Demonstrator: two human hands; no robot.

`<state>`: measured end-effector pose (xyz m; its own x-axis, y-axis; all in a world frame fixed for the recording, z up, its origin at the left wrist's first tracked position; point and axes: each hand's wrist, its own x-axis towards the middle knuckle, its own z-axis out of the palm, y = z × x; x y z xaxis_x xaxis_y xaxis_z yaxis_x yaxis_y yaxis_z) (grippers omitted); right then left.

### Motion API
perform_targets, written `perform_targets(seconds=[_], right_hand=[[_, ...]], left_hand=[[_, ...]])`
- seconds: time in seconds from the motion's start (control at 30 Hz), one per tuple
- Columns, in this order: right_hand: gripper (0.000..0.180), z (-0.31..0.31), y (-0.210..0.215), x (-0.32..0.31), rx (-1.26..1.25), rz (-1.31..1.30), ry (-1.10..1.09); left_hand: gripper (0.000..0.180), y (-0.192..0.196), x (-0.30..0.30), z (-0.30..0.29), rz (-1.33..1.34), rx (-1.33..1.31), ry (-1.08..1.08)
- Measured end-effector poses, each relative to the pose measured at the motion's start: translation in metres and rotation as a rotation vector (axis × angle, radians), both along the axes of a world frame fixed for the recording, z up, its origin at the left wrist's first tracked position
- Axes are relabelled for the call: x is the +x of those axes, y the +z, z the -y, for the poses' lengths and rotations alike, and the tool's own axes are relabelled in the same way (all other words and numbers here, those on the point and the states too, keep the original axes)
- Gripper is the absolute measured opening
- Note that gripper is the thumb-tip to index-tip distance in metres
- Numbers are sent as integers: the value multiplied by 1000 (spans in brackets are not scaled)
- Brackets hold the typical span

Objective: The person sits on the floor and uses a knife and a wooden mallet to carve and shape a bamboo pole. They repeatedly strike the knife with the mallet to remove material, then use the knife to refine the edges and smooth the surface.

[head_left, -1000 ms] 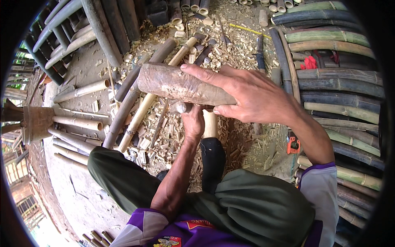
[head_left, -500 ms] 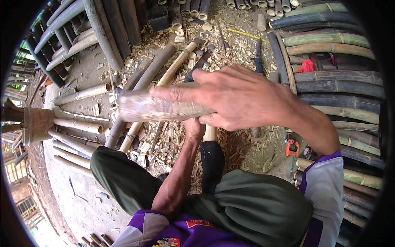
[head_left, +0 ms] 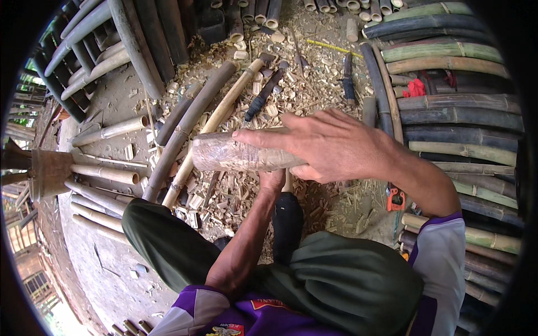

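My right hand [head_left: 336,147] grips a thick brown wooden club [head_left: 241,154] and holds it level, pointing left, above the ground. Below it my left hand [head_left: 273,180] is closed around a pale upright bamboo piece [head_left: 287,180], most of which is hidden by the club and the hand. A dark block [head_left: 287,221] stands between my green-trousered knees, under that piece. Wood chips [head_left: 235,196] cover the ground under both hands.
Long bamboo poles [head_left: 193,120] lie on the ground ahead left. Stacked green and brown bamboo [head_left: 459,134] fills the right side. A dark-handled knife [head_left: 263,95] and another blade [head_left: 347,81] lie among chips farther away. Short cut bamboo tubes [head_left: 109,175] lie left. An orange-handled tool [head_left: 395,199] rests right.
My right hand swung the club down and to the left half a second ago, blurred, and now holds it level over the left hand. The left hand has stayed on the bamboo piece.
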<state>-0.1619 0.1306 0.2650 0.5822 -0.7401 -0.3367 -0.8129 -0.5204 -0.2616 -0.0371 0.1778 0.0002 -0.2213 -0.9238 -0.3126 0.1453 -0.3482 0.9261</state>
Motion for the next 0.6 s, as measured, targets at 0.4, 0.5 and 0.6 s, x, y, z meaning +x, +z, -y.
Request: perform_targets(seconds=[0.4,0.5,0.6], right_hand=[[103,-16,3,-27,-28,94,-93],[101,-29,2,-28,-134,396,-166],[100,-48,-18,-46,-120,315,-243]], left_hand=[[48,-3,-24,5,-128,66,29],[52,4,-20,5,-276,128,98],[54,36,-34,1,-135,43,94]])
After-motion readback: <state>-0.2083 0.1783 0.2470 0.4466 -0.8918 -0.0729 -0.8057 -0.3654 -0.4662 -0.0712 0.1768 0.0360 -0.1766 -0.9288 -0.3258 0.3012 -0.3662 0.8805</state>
